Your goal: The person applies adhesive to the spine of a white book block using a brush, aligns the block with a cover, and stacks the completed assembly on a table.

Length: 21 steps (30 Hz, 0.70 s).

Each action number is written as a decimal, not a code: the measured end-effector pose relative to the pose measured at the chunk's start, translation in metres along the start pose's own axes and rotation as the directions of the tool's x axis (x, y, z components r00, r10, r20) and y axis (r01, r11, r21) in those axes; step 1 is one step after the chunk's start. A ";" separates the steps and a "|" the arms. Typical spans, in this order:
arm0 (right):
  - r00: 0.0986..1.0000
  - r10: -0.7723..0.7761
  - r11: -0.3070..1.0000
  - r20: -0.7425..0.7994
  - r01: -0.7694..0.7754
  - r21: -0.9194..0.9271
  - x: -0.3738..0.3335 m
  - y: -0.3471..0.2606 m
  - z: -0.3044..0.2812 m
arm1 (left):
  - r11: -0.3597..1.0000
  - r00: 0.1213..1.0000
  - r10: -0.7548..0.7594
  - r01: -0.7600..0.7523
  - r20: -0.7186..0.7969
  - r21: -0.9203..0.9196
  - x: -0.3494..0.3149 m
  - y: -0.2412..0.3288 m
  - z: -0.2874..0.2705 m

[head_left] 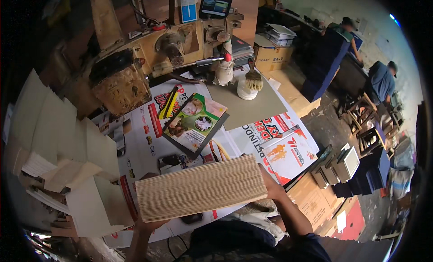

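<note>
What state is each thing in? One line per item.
left hand: gripping left end of the paper stack, partly hidden
right hand: gripping its right end, partly hidden
paper stack: held, layered edges facing the camera
brush: bristles over the white tub, handle pointing away
white tub: upright; can't tell if lidded
phone: screen lit
picture card: face up on a dark board
</note>
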State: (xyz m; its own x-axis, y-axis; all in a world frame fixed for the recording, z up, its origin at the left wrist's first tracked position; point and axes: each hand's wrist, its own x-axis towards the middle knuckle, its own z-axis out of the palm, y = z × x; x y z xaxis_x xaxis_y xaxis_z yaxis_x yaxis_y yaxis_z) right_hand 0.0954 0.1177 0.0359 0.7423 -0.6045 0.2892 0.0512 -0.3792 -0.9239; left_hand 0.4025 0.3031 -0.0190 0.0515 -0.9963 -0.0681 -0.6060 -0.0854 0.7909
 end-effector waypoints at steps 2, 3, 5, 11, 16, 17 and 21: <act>0.995 0.073 0.997 0.074 -0.072 -0.007 -0.005 0.035 0.003 | 0.992 0.999 -0.051 0.048 -0.016 -0.121 0.004 -0.001 0.013; 0.987 0.116 0.993 0.113 -0.115 -0.016 -0.009 0.045 0.005 | 0.979 0.997 -0.079 0.074 -0.019 -0.188 0.005 -0.002 0.020; 0.980 0.142 0.984 0.142 -0.124 -0.129 -0.016 0.053 0.011 | 0.982 0.997 -0.081 0.082 0.015 -0.170 0.009 -0.007 0.026; 0.988 0.110 0.968 0.106 -0.083 -0.235 -0.014 0.062 0.016 | 0.998 0.998 -0.021 0.017 -0.059 -0.065 0.003 -0.017 0.032; 0.977 0.181 0.941 0.111 -0.139 -0.309 -0.009 0.057 0.012 | 0.996 0.997 -0.076 0.077 0.016 -0.054 0.007 -0.005 0.015; 0.988 0.119 0.930 0.103 -0.074 -0.360 -0.010 0.050 0.011 | 1.000 0.999 -0.007 0.008 -0.043 0.028 0.004 -0.002 0.015; 0.987 0.079 0.924 0.142 -0.019 -0.383 -0.007 0.042 0.003 | 0.897 0.976 -0.106 0.010 -0.193 -0.443 -0.023 -0.050 0.046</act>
State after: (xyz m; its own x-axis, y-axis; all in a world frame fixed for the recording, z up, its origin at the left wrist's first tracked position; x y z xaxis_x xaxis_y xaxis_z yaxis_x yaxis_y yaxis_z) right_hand 0.0941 0.1080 -0.0060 0.8315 -0.5266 0.1770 -0.2222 -0.6072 -0.7628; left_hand 0.3950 0.3300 -0.0851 0.2671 -0.9631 -0.0329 -0.1912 -0.0864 0.9777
